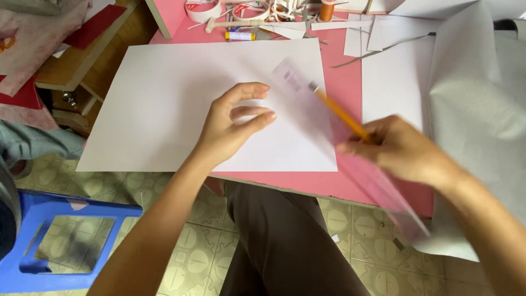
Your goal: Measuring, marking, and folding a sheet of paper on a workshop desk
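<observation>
The fingers of the right hand (402, 148) were closed around a yellow pencil (339, 114) and seemed also to carry a clear ruler (329, 129), blurred with motion, slanting over the sheet's right edge. The left hand (233, 126) held nothing, its fingers loosely curled, thumb and fingertips resting on the white paper sheet (164, 98), likely steadying it flat on the pink table (345, 87)

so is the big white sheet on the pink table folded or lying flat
Lying flat and spread: the large white paper sheet shows all its edges unfolded on the pink table, with the left hand above it.
</observation>
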